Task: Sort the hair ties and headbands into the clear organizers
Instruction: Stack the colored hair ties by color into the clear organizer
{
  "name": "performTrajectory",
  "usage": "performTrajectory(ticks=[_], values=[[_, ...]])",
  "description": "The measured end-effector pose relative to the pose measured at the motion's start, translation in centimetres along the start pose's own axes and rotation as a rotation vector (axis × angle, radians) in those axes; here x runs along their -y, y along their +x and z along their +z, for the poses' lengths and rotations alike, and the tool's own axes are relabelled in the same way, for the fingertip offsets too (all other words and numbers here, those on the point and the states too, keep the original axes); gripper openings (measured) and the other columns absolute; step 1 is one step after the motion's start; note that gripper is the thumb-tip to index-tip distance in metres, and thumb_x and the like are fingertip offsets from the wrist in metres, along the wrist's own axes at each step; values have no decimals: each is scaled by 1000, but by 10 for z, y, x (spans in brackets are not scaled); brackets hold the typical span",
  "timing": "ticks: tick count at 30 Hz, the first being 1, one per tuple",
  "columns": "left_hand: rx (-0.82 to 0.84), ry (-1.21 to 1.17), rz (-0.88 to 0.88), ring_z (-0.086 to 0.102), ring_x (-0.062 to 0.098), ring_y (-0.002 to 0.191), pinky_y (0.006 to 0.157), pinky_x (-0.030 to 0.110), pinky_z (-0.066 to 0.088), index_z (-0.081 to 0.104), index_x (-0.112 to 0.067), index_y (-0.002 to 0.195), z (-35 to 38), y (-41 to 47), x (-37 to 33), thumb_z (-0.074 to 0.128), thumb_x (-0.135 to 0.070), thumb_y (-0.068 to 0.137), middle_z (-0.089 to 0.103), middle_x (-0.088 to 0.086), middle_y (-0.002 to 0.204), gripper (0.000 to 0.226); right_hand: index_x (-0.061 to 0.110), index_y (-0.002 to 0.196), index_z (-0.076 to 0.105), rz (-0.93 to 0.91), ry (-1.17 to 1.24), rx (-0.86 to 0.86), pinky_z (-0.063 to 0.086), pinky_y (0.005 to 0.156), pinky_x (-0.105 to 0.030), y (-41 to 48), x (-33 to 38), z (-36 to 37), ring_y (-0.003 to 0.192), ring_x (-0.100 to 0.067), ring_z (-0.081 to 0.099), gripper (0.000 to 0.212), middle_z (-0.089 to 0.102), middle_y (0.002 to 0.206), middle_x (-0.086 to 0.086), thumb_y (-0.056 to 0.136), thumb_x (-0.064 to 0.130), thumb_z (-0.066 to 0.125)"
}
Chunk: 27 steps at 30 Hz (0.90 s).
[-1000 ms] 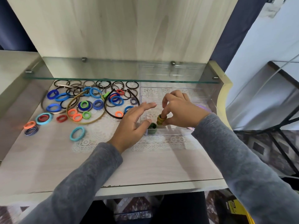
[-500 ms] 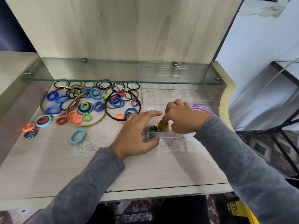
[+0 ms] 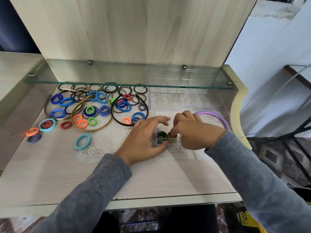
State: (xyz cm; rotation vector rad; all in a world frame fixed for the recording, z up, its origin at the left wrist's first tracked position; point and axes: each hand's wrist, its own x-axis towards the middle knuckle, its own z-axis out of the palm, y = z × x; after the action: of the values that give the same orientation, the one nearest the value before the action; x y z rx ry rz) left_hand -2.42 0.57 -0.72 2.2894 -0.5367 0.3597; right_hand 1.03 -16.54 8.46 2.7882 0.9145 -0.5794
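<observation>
A clear organizer [image 3: 170, 141] lies on the lace mat at the right. Its small front compartment holds a green hair tie [image 3: 161, 134] standing on edge and an olive-yellow hair tie [image 3: 173, 136] beside it. My right hand [image 3: 195, 132] has curled fingers on the yellow tie, pinching it down into the compartment. My left hand [image 3: 143, 140] has its fingers spread, and its thumb rests against the compartment's front wall. A purple headband [image 3: 218, 117] lies in the organizer's right section. Loose hair ties [image 3: 124, 105] and headbands [image 3: 91, 129] cover the left of the table.
A glass shelf [image 3: 127, 81] juts out over the back of the table. A second clear organizer [image 3: 185, 101] sits behind the hands. A light-blue tie [image 3: 82, 141] and an orange tie [image 3: 32, 131] lie apart at the left. The table's right edge [image 3: 237, 105] is raised.
My right hand has lowered the yellow tie into the front compartment next to the green tie. My left hand has slid closer, its thumb now against the compartment's front wall.
</observation>
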Motion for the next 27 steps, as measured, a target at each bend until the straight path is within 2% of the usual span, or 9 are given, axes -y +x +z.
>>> performTrajectory(ticks=[3, 5, 10, 19, 22, 24, 27], values=[[-3, 4, 49, 42, -1, 134, 108, 31, 29, 54, -30, 111, 1, 0, 2, 69, -34, 81, 56, -24, 134, 34, 31, 127, 59, 0, 11, 5, 23, 107, -38, 1, 0, -2, 127, -26, 24, 51, 37, 128, -1, 86, 3, 47], [-17, 8, 73, 41, 2, 138, 110, 31, 26, 58, -31, 108, 3, -1, 3, 65, -37, 82, 60, -23, 128, 28, 29, 125, 60, 8, 13, 10, 24, 107, -38, 2, 0, -2, 126, -27, 24, 50, 38, 128, -1, 85, 2, 47], [-8, 2, 104, 40, 3, 140, 115, 37, 23, 64, -30, 104, 6, -1, 6, 62, -33, 83, 66, -22, 119, 21, 29, 118, 62, 34, 60, 38, 30, 108, -45, 6, -2, 0, 125, -29, 27, 44, 37, 127, -1, 84, 5, 47], [28, -7, 69, 38, 0, 141, 115, 47, 23, 65, -34, 103, 5, 0, 6, 61, -32, 84, 66, -26, 114, 20, 34, 109, 67, 13, 163, 35, 31, 106, -46, 9, -12, 2, 123, -27, 30, 49, 42, 122, 3, 82, 1, 43], [33, -14, 70, 37, 0, 141, 115, 47, 23, 64, -35, 101, 4, -1, 6, 63, -29, 84, 66, -27, 113, 18, 32, 101, 71, -60, 262, -64, 32, 104, -39, 5, -18, -2, 118, -21, 34, 55, 49, 115, 7, 78, -6, 39], [33, -9, 70, 37, 0, 141, 115, 46, 22, 64, -34, 101, 4, -1, 6, 64, -28, 85, 66, -27, 114, 17, 29, 90, 73, -81, 363, -204, 35, 100, -35, 4, -24, -1, 112, -17, 39, 54, 54, 107, 8, 75, -10, 38], [19, -12, 76, 39, 1, 140, 116, 42, 22, 65, -32, 101, 4, -1, 5, 62, -31, 84, 64, -27, 122, 18, 22, 75, 72, -25, 431, -439, 42, 93, -43, 10, -31, 12, 101, -21, 48, 44, 58, 95, 5, 73, -9, 41]])
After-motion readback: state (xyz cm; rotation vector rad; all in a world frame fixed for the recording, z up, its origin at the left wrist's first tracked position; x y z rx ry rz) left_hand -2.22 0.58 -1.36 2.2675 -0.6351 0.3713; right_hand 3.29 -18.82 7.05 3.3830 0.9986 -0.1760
